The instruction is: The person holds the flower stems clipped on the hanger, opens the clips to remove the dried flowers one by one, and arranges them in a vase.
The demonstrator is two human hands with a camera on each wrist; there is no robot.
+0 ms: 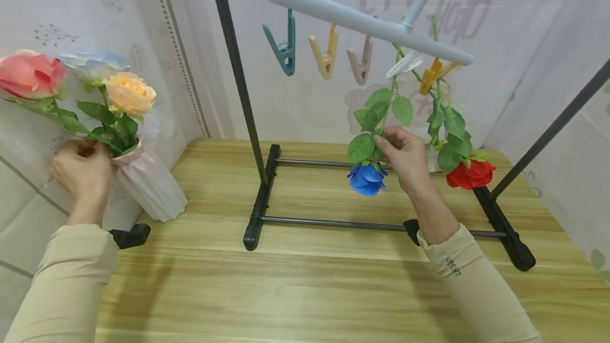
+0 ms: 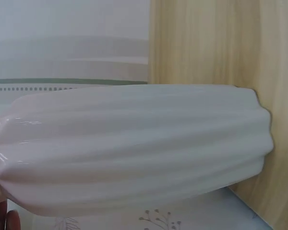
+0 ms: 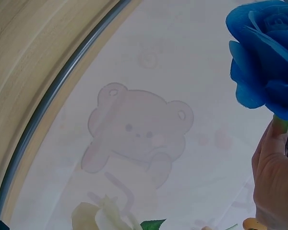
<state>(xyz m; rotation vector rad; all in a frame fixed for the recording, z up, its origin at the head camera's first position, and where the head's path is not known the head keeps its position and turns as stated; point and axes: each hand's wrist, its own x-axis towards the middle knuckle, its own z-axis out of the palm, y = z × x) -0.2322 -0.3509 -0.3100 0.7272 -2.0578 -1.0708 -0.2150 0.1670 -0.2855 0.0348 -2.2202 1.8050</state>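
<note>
A white vase [image 2: 134, 148] (fluted) touches wooden table [image 2: 211, 43].

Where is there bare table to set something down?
Freest is the wooden table between both sleeves, before the rack's front bar. Another lies between front bar and rear bar, beside the left foot. Crowded: around the white vase at the left edge, and around the right hand, blue rose and red rose.

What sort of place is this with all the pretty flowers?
Perhaps a home craft corner, though I can't be sure: there's a wood-grain table, a dark rack with clothespins on a hanger, and a vase of flowers.
</note>
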